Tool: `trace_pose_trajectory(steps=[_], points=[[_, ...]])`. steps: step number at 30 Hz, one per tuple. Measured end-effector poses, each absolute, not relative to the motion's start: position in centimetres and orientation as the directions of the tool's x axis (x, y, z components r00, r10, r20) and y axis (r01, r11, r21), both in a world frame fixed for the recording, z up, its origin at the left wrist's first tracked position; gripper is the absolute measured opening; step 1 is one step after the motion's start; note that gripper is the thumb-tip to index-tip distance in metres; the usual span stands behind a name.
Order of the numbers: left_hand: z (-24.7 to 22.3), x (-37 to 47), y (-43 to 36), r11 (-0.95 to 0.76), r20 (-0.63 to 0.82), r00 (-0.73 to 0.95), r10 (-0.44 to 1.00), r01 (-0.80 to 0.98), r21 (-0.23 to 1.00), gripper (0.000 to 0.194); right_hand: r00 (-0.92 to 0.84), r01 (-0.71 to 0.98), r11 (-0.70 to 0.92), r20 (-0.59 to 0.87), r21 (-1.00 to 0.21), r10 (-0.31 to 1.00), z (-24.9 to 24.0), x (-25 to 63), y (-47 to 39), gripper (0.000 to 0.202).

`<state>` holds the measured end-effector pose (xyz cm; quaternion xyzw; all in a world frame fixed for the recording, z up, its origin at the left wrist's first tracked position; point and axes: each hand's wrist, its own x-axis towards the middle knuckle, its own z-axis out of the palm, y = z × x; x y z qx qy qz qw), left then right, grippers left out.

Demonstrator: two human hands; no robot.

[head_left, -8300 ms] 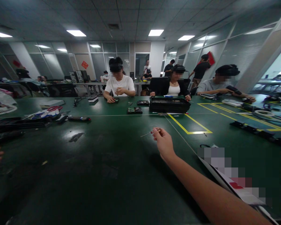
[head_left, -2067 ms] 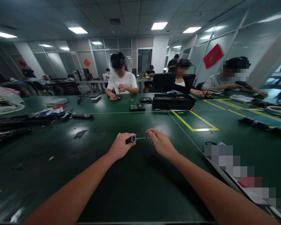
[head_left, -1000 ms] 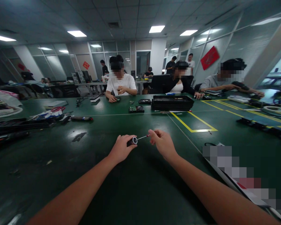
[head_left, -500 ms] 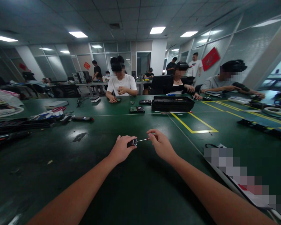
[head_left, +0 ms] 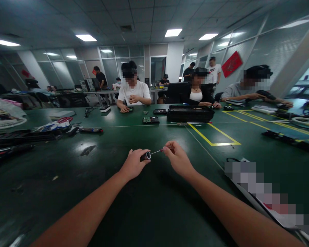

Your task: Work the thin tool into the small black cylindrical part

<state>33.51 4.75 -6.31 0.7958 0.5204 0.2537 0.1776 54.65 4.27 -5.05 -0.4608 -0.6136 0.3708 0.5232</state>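
Observation:
My left hand (head_left: pixel 134 164) is wrapped round a short black cylinder (head_left: pixel 146 156) whose silvery ring end faces right. From the right, my right hand (head_left: pixel 177 156) pinches a thin screwdriver (head_left: pixel 156 152) by its red end. The screwdriver's metal shaft points left, its tip at the ringed end of the cylinder; whether the tip is inside cannot be made out. Both hands are above the middle of the dark green table (head_left: pixel 134 219).
Farther back are a green circuit board (head_left: pixel 150 120) and a long black tray (head_left: pixel 190 114). Tools and red-handled scissors (head_left: pixel 65 119) lie at the left. A blurred-out white object (head_left: pixel 260 195) is at the right. Several people sit across the table.
My right hand and the screwdriver's red end have risen slightly, so the shaft tilts more. My left hand and the cylinder have hardly moved. Some people in the background have shifted.

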Motion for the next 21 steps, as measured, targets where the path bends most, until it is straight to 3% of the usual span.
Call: trace_pose_trajectory(steps=[4, 6, 10, 21], points=[[-5.8, 33.9, 4.5, -0.466, 0.271, 0.379, 0.885, 0.736, 0.492, 0.039, 0.063, -0.141, 0.128, 0.120, -0.982, 0.991, -5.5, 54.7, 5.0, 0.028], [-5.7, 33.9, 4.6, -0.481, 0.286, 0.388, 0.876, 0.744, 0.464, 0.039, 0.141, -0.218, 0.077, 0.046, -0.973, 0.989, -5.8, 54.9, 5.5, 0.027], [-6.3, 33.8, 4.9, -0.458, 0.222, 0.400, 0.889, 0.769, 0.447, 0.038, 0.219, -0.128, 0.114, 0.084, -0.985, 0.972, -6.0, 55.3, 5.7, 0.025], [-6.4, 34.2, 4.7, -0.446, 0.198, 0.400, 0.895, 0.769, 0.458, 0.039, 0.077, 0.194, 0.302, 0.321, -0.933, 0.944, -5.6, 55.0, 4.9, 0.031]])
